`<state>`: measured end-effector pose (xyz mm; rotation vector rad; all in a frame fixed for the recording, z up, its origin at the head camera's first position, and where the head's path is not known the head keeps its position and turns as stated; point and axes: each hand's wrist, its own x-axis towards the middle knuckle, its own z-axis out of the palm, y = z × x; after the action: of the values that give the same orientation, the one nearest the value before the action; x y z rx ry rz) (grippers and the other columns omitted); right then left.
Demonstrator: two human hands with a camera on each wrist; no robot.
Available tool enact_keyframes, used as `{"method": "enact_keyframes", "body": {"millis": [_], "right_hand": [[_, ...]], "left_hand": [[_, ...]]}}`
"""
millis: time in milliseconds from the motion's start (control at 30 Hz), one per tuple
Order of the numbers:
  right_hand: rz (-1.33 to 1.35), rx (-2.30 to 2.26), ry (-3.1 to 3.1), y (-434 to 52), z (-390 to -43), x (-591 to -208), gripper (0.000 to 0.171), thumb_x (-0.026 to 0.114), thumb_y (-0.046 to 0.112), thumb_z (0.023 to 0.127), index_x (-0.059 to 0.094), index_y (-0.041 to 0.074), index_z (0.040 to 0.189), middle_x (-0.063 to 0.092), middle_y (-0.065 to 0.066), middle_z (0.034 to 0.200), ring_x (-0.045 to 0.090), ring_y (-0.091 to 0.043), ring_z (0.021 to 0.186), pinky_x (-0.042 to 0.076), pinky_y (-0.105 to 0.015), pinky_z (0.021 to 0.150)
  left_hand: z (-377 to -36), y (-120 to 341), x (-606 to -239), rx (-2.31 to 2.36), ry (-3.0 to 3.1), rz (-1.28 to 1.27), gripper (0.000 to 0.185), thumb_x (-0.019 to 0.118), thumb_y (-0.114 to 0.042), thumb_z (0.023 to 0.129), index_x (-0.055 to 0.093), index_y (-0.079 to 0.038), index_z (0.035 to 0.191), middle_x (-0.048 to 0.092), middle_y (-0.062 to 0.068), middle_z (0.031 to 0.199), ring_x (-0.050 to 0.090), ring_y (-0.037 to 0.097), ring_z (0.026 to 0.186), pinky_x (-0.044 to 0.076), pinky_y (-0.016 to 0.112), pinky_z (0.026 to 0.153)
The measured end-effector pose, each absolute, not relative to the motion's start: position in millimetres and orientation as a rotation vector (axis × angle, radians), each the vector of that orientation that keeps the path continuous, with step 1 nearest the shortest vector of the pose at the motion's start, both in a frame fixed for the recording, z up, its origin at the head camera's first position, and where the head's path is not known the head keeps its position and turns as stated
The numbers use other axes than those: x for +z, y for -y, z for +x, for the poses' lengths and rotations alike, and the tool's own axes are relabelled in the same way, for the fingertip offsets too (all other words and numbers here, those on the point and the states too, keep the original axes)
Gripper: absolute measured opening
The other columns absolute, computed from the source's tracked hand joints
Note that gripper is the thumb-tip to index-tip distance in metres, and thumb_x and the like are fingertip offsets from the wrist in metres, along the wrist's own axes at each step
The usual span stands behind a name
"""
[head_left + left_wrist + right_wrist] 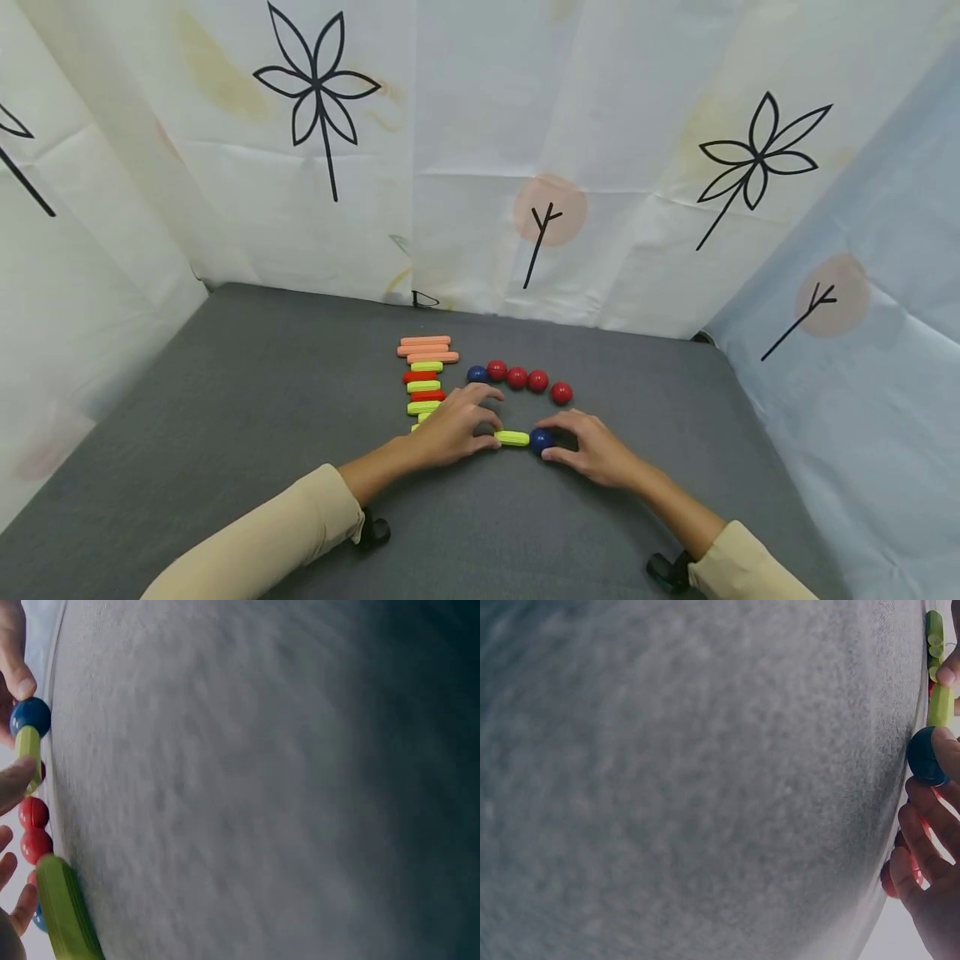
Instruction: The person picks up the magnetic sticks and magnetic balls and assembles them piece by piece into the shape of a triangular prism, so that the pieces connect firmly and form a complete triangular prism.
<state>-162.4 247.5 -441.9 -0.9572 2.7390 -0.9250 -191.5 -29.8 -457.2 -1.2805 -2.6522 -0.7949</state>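
Note:
In the head view my left hand [456, 427] pinches a yellow-green ridged stick [513, 438] by its left end, between thumb and fingers. The stick's right end meets a dark blue ball [540, 441], which my right hand [597, 451] grips from the right with thumb and index finger. In the left wrist view the stick [28, 742] and the ball [30, 716] line up end to end. The right wrist view shows my thumb on the blue ball [924, 755], with the other fingers spread loosely behind it. Part of the stick is hidden by the left fingertips.
Behind my left hand a column of sticks runs back: yellow-green ones [423, 387], red ones [420, 377], then orange ones [425, 341]. Beyond both hands lie another blue ball [477, 374] and several red balls [517, 378] in a row. White printed cloth surrounds the grey table [315, 375].

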Motion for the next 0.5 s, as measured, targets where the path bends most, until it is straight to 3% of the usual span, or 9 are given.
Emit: {"method": "enact_keyframes", "body": {"millis": [300, 500], "right_hand": [[-0.957, -0.880, -2.738, -246.6, -163.4, -439.7, 0.037, 0.076, 0.023, 0.090, 0.068, 0.007, 0.123, 0.069, -0.003, 0.117, 0.062, -0.021, 0.108, 0.049, -0.051, 0.093], [-0.956, -0.842, -2.755, -249.0, -163.2, -439.4, 0.038, 0.076, 0.023, 0.090, 0.068, 0.006, 0.122, 0.069, -0.005, 0.118, 0.062, -0.025, 0.110, 0.047, -0.053, 0.094]], "left_hand": [[-194.9, 34.3, -457.3, -0.866, 2.677, -1.235, 0.023, 0.081, -0.030, 0.085, 0.077, -0.017, 0.103, 0.058, 0.006, 0.133, 0.049, 0.023, 0.126, 0.044, 0.048, 0.101], [-216.1, 46.5, -450.9, -1.001, 2.649, -1.040, 0.037, 0.081, -0.019, 0.085, 0.071, -0.009, 0.119, 0.064, 0.007, 0.126, 0.058, 0.023, 0.118, 0.046, 0.045, 0.101]]}}
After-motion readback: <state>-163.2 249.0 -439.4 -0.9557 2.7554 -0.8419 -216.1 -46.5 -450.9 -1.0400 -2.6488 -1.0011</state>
